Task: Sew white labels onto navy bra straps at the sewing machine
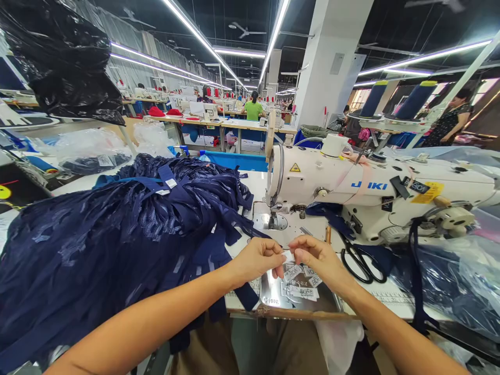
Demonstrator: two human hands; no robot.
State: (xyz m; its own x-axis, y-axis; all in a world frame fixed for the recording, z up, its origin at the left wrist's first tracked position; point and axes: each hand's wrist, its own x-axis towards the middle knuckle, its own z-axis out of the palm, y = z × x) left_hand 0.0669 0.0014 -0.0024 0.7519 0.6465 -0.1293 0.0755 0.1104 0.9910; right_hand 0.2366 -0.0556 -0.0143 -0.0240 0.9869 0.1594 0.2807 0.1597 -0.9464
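Above labels (300,284), hands (260,259) pinched together.

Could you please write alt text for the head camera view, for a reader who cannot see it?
Both hands, left hand and right hand, pinch a small white label between them above a pile of labels on the table edge. Behind stands a white sewing machine, with black scissors at the right and a heap of navy garments at the left.

Garment factory — sewing machine (351,187) rows.
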